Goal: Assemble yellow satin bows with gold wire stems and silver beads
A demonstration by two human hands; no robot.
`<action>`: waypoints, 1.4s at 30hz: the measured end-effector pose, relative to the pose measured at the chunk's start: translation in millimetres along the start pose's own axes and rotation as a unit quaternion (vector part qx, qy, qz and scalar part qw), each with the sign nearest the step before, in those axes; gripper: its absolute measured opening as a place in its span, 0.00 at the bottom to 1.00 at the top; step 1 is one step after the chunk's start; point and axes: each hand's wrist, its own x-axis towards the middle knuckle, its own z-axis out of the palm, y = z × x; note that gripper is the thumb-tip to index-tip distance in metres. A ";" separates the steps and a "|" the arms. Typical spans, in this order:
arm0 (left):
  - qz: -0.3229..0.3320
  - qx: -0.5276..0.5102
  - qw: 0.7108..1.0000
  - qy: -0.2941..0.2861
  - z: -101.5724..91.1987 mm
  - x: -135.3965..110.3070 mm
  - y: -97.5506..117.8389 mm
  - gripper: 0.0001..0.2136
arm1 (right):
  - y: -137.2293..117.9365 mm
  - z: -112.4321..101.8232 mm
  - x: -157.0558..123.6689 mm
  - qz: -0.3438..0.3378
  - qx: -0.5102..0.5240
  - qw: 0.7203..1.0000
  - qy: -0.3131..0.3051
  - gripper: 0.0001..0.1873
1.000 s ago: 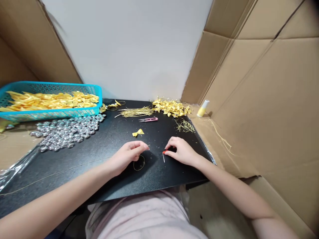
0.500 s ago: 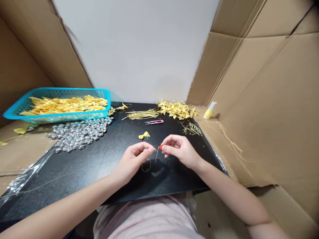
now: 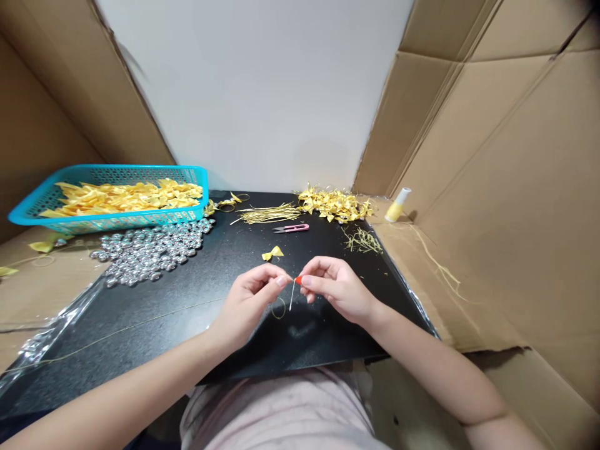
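My left hand (image 3: 250, 297) is closed in a pinch on a thin gold cord (image 3: 154, 317); the cord runs out to the left across the table, and a small loop (image 3: 278, 316) of it hangs beneath the fingers. Facing it, my right hand (image 3: 335, 287) pinches a small red piece (image 3: 299, 280) between thumb and forefinger. From the red piece a thin needle-like shaft (image 3: 291, 300) points down; how the two join is too small to make out. The fingertips of both hands nearly meet. Just beyond them lies a yellow ribbon bow (image 3: 272, 253).
Pink thread snips (image 3: 295, 228) lie behind the bow, near gold cord lengths (image 3: 269, 214) and a pile of bows (image 3: 335, 205). Left stand a blue basket (image 3: 112, 222) of yellow ribbon pieces and silver beads (image 3: 150, 253). Right are cord scraps (image 3: 363, 240) and a thread spool (image 3: 397, 206).
The needle-like shaft and red piece have shifted slightly left, closer to my left fingertips. Both hands keep their pinches.
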 end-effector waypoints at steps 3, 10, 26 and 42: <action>0.000 -0.002 1.000 -0.001 -0.6 -0.5 0.3 0.13 | 0.9 -0.9 0.5 -0.003 -0.002 1.000 -0.005 0.15; 0.061 0.089 0.994 0.006 -3.1 -0.1 1.9 0.10 | 0.8 0.0 0.5 -0.014 -0.035 0.999 0.000 0.15; 0.128 0.193 0.972 0.034 -3.2 -3.1 4.6 0.07 | -0.3 1.6 -1.1 -0.046 -0.130 0.990 0.004 0.16; 0.084 0.162 0.981 0.061 1.2 -2.1 5.2 0.06 | 10.9 7.6 -4.8 -0.435 -0.551 0.702 0.123 0.06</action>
